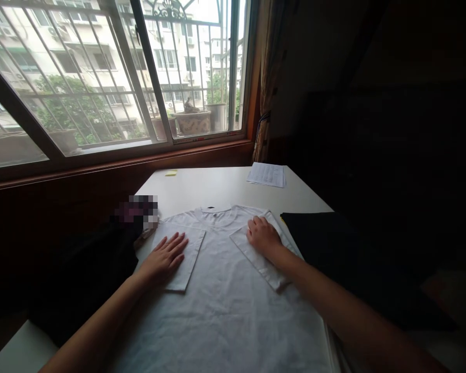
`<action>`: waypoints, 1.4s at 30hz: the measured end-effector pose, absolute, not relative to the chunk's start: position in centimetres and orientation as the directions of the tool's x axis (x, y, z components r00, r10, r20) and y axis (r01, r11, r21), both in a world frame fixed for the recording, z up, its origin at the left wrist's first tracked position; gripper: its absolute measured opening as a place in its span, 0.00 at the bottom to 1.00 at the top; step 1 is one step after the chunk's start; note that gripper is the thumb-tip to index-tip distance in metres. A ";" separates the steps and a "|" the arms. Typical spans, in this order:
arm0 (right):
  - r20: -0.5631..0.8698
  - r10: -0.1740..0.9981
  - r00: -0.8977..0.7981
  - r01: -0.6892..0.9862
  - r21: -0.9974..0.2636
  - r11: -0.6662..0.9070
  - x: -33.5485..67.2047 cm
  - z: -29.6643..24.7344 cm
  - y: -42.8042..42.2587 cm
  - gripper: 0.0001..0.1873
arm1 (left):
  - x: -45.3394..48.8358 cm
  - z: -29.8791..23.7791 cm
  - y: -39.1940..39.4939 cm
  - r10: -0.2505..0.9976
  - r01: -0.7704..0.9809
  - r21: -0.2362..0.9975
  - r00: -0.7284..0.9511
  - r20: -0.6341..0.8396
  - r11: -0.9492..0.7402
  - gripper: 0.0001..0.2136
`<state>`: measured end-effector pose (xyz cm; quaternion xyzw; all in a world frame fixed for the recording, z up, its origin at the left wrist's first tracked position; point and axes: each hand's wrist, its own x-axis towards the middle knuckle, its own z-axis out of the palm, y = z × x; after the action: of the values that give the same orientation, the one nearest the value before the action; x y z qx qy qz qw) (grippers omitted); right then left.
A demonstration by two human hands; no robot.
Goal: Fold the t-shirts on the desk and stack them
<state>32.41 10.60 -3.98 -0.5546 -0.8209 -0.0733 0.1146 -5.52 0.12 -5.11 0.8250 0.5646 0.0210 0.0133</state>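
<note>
Resting the left hand [166, 256] flat on the left-side sleeve [192, 259], fingers straight, slightly spread; left forearm [108, 310] angles in from lower left. Right hand [263, 236] sits on the right-side sleeve [252, 259], fingers curled; from here I can't tell if it pinches cloth. White T-shirt [227, 311] lies flat on the table [205, 186], collar away.

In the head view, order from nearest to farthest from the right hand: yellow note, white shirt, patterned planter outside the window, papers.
1. White shirt, under the right hand
2. Papers, ahead near the table's far edge
3. Yellow note, far edge, left
4. Patterned planter, outside the window
</note>
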 end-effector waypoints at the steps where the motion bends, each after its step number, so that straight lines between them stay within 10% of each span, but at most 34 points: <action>1: 0.267 0.897 -0.353 0.929 -0.010 0.369 32.6 -4.4 9.3 0.17 | -5.4 -5.1 0.0 0.936 0.935 0.040 0.353 0.014 -0.353 0.26; 12: 0.105 0.918 -0.382 0.910 -0.132 0.394 34.2 -6.9 4.9 0.34 | -4.5 -5.6 -3.1 0.974 0.974 -0.004 0.227 0.006 -0.227 0.27; 36: 0.073 0.892 -0.447 0.878 -0.153 0.453 36.6 -5.9 4.4 0.32 | -3.1 -5.9 -6.1 1.000 0.996 -0.089 0.013 0.020 -0.012 0.27; 42: 0.317 0.915 -0.252 0.931 -0.178 0.318 44.7 -7.0 -5.3 0.27 | -3.1 -6.0 -6.0 1.000 0.992 -0.123 0.016 0.008 -0.015 0.27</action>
<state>44.69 -5.34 -6.97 -0.5836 -0.7908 -0.0228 0.1833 -3.07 -6.02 -5.98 0.7113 0.7002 -0.0403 -0.0465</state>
